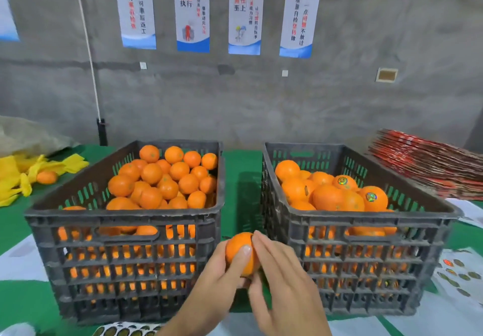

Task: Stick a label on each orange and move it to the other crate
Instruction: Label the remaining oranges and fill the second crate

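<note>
While left hand (222, 275) grips orange (239, 253), right hand (282, 270) hides label.

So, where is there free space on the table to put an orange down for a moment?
The clearest bare patch is the green table cloth between the left crate and the right crate. Near right is crowded with a label sheet. Far left holds yellow wrappers, far right a red stack.

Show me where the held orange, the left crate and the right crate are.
held orange (236, 250), head view, on its bare peel.
left crate (125, 216), head view, on its near rim.
right crate (366, 219), head view, on its near rim.
</note>
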The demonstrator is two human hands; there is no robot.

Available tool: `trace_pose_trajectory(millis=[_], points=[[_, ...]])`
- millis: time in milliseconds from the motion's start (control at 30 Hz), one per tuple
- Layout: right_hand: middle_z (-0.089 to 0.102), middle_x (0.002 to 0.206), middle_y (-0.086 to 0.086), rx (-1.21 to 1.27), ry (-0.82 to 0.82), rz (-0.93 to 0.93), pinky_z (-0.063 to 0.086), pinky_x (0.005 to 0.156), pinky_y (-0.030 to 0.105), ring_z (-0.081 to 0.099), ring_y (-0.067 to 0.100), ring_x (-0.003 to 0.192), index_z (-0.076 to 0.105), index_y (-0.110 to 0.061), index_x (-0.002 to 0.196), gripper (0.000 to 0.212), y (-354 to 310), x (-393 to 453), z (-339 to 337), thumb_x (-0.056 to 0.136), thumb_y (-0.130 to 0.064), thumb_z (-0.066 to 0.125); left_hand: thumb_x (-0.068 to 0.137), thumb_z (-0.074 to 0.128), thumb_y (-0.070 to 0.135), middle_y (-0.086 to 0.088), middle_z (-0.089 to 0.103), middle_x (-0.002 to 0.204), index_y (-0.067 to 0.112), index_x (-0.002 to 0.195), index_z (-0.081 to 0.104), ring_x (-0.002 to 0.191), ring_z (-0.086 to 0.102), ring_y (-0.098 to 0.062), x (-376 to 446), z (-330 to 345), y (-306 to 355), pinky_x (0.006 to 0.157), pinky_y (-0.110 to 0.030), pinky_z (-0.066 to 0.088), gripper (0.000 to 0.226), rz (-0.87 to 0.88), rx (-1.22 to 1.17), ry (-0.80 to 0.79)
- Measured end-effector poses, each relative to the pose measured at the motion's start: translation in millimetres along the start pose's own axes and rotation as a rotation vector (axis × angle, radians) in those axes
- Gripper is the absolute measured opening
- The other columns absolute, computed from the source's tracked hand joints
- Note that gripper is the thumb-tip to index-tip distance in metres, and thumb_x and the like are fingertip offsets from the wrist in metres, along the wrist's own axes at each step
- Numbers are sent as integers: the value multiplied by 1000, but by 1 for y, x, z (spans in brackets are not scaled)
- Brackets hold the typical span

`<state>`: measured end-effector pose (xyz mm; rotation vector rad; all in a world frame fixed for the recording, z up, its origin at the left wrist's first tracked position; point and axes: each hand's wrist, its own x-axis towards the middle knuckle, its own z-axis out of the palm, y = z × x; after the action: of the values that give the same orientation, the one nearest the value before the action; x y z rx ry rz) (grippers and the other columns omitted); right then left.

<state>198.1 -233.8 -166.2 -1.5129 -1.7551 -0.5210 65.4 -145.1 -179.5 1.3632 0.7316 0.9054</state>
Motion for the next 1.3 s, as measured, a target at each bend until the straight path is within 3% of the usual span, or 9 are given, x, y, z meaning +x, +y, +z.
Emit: trace_pose_trajectory(millis=[133,333,500,633,767,900,1000,1200,1300], points=[[59,144,-3,-59,71,30,57,87,20,64,9,122,61,-11,139,84,-8,32,-25,68,-47,85,56,71,89,16,75,106,40,119,65,104,72,-9,8,16,53,93,-36,59,80,124,101,105],[65,137,5,-117,193,156,56,45,26,74,17,68,62,-6,136,80,8,72,-47,68,-38,91,85,64,70,16,76,108,32,123,70,103,73,-5,19,47,110,93,-33,58,54,304,194,42],[41,158,4,-149,102,314,58,66,42,70,31,101,37,-12,154,70,50,115,-61,95,-31,69,88,60,67,27,70,103,30,124,63,82,75,-8,44,40,136,74,-44,64,52,391,312,165],[1,171,6,-252,-56,560,54,80,41,65,35,111,11,-9,160,66,76,140,-62,103,-7,44,96,64,39,8,73,83,34,99,67,75,75,-10,69,10,147,70,-52,62,7,466,455,275],[-6,171,9,-267,-120,654,51,73,38,65,34,105,23,-2,155,63,83,146,-50,96,7,43,101,59,14,9,72,99,25,104,67,82,73,-18,96,-20,144,76,-47,60,14,480,615,391],[25,166,9,-113,-178,499,48,95,38,52,32,131,38,-7,151,55,84,152,-35,97,1,47,97,54,5,-3,71,113,15,116,67,108,66,-24,134,-51,133,90,-37,55,25,326,907,372],[24,167,1,-133,-245,364,31,118,28,28,16,152,35,-10,157,63,81,160,-23,97,0,50,93,50,1,-15,68,121,13,116,67,114,63,-35,170,-77,133,92,-41,54,32,127,1081,325],[28,166,-1,-92,-259,274,17,122,19,22,10,153,34,-13,157,61,80,164,-11,99,2,43,90,74,4,-4,66,104,13,126,63,98,60,-25,224,-99,120,74,-31,46,39,-228,1294,-19],[31,164,-3,-65,-205,273,13,119,14,24,8,152,38,-15,156,57,84,159,-10,101,-1,42,89,79,18,-8,53,146,16,150,44,124,55,-30,247,-103,108,86,-37,46,70,-376,1461,-120]])
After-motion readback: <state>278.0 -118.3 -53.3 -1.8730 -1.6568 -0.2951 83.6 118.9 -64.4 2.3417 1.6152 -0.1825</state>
